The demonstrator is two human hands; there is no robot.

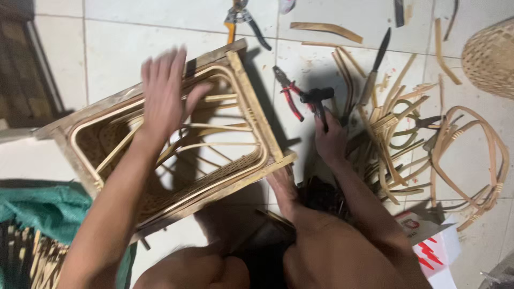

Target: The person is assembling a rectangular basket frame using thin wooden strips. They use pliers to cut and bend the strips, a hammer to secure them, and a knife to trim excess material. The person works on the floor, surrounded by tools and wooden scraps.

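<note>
My left hand (163,91) hovers with fingers spread over a rectangular wooden frame (257,107) that holds a half-woven rattan basket (225,168); the hand is blurred and holds nothing. My right hand (330,140) is closed around the handle of a small black hammer (317,97), whose head points up over the floor tiles beside the frame's right edge. Red-handled pliers (289,95) lie just left of the hammer head.
Bent rattan strips and loops (460,155) litter the floor to the right, with a knife (376,64) among them. Orange-handled shears (241,18) lie at the top, a woven basket (490,59) at top right, green cloth (43,206) at left, a white box (436,251) at bottom right.
</note>
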